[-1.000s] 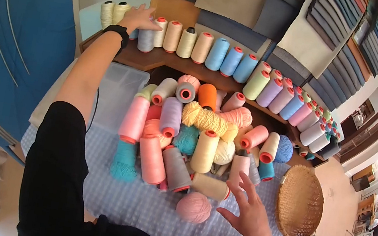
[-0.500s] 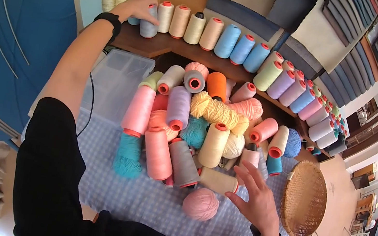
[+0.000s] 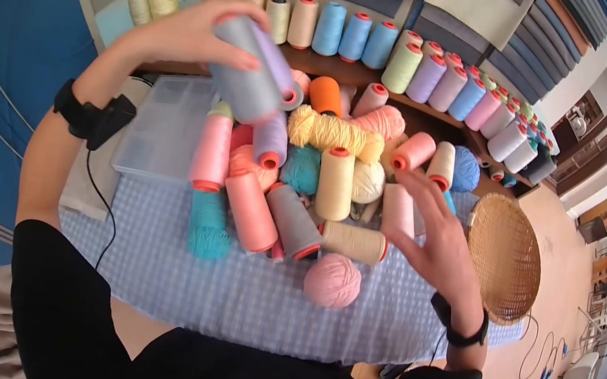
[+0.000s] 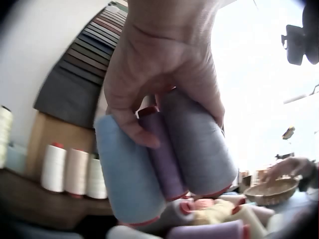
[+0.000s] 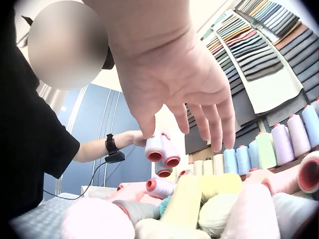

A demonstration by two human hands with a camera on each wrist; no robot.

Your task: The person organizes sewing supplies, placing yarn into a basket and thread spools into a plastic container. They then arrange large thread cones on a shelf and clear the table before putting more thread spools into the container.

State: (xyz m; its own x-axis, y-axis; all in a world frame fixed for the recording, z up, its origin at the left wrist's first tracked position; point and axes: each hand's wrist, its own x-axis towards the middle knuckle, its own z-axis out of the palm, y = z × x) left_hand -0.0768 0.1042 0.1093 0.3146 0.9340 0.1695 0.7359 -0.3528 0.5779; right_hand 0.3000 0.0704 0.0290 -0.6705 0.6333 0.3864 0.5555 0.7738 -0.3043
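Purple cone [image 4: 168, 162], seemingly grey cone [image 4: 200, 147], checked tablecloth [image 3: 247, 303].

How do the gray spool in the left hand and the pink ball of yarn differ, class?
The gray spool is tapered; the pink ball is round.
The gray spool is held in the air by the left hand; the pink ball rests on the checked tablecloth.
Both are wound strands.

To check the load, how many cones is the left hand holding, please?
3 in the left hand, left wrist view: blue cone left, purple cone centre, grey cone right; others may be hidden.
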